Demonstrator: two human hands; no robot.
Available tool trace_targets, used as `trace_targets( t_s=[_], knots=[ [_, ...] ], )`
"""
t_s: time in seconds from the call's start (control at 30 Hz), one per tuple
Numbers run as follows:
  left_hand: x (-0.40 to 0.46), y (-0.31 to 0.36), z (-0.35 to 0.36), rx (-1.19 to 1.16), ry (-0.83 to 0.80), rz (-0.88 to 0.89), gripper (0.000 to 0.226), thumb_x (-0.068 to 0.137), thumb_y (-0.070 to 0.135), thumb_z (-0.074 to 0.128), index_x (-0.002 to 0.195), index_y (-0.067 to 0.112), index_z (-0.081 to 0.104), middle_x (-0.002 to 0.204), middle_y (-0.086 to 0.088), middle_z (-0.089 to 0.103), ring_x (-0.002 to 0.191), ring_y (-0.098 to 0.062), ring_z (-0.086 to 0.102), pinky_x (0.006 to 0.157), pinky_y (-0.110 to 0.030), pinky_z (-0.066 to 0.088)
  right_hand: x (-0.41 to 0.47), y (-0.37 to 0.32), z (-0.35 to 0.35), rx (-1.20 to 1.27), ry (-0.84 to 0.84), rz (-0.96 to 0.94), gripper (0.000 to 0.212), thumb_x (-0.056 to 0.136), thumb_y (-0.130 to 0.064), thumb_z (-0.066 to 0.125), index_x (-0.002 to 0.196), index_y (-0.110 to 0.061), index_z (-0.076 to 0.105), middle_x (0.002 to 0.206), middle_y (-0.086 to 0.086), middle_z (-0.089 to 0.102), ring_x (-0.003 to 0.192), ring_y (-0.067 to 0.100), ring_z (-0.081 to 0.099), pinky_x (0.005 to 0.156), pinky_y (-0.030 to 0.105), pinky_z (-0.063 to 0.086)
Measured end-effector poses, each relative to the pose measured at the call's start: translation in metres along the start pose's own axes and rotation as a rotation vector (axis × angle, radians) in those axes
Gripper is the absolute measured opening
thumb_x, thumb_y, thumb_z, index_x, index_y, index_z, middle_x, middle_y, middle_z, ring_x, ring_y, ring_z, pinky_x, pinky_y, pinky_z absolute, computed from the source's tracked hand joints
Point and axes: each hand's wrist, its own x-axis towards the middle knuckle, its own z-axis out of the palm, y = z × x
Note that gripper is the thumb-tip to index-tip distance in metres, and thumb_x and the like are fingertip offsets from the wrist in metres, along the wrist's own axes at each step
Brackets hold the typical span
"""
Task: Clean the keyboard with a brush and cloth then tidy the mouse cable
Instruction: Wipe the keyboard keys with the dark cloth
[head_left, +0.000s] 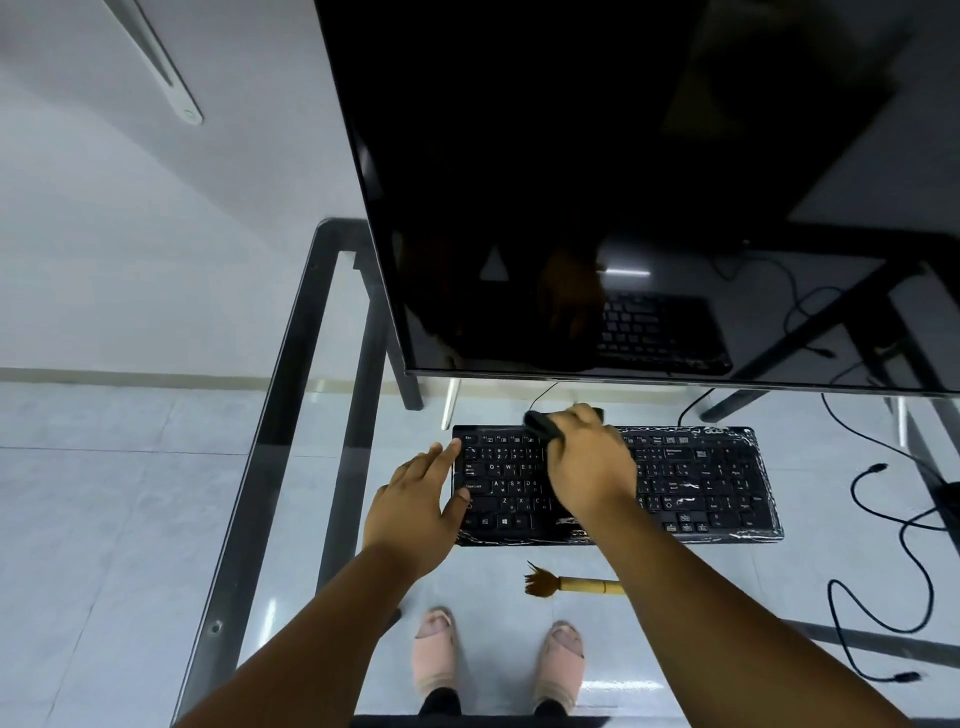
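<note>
- Head view: keyboard (691, 483) flat on glass desk (291, 395), below monitor (623, 182).
- Left hand (415, 499) flat, fingers straight, pressing keyboard's left edge.
- Right hand (587, 462) curled round dark cloth (540, 423) at top key rows.
- Brush (571, 586) lying just before keyboard.

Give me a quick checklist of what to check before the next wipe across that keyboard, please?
1. Keyboard steadied: ok, left hand rests on its left end.
2. Wiping thing held: ok, right hand grips a dark object at the top key row; whether it is the cloth, cannot tell.
3. Brush out of the way: ok, lying on the glass table in front of the keyboard.
4. Loose cable away from the hands: ok, off to the right.
5. Mouse in view: not ok, none visible.
</note>
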Motion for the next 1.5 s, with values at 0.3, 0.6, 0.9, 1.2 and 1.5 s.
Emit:
trace_targets(
  t_s=[0.3,0.6,0.9,1.2,1.5],
  knots=[
    [0.000,-0.002,-0.001,-0.004,-0.006,0.011,0.061,0.099,0.050,0.036,0.153,0.040,0.011,0.160,0.009,0.021,0.146,-0.014,0.020,0.114,-0.035,0.027,-0.011,-0.039,0.011,0.042,-0.097,-0.197,0.048,0.095,-0.017,0.045,0.135,-0.043,0.047,0.133,-0.018,0.041,0.103,0.022,0.046,0.068,0.033,0.052],
    [0.000,-0.005,-0.005,-0.122,-0.016,0.021,0.064,0.096,0.052,0.044,0.152,0.042,0.014,0.158,0.009,0.026,0.145,-0.013,0.022,0.116,-0.035,0.025,-0.002,0.015,-0.002,0.061,0.014,0.036,0.039,0.094,-0.015,0.044,0.125,-0.032,0.059,0.125,-0.008,0.047,0.093,0.027,0.053,0.067,0.032,0.052],
    [-0.005,-0.010,-0.003,-0.043,-0.081,0.054,0.106,0.074,0.073,0.060,0.154,0.027,0.008,0.162,0.009,0.012,0.149,-0.012,0.011,0.118,-0.035,0.018,-0.009,-0.046,0.013,0.060,-0.080,-0.190,0.044,0.095,-0.018,0.044,0.133,-0.040,0.051,0.129,-0.014,0.043,0.104,0.022,0.045,0.073,0.035,0.053],
    [-0.002,-0.009,0.001,-0.001,-0.053,0.069,0.098,0.072,0.083,0.047,0.150,0.046,0.001,0.162,0.008,0.015,0.148,-0.015,0.016,0.117,-0.042,0.026,-0.011,0.001,0.001,0.014,0.052,0.087,0.035,0.095,-0.017,0.045,0.125,-0.029,0.059,0.129,-0.007,0.046,0.101,0.026,0.049,0.065,0.032,0.052],
    [0.000,-0.007,0.002,0.054,-0.053,0.044,0.100,0.069,0.090,0.031,0.152,0.042,0.002,0.162,0.008,0.013,0.147,-0.016,0.018,0.116,-0.041,0.028,-0.018,-0.034,0.011,0.024,-0.036,-0.158,0.046,0.094,-0.016,0.044,0.132,-0.041,0.052,0.134,-0.015,0.043,0.109,0.021,0.045,0.069,0.032,0.053]
  ],
)
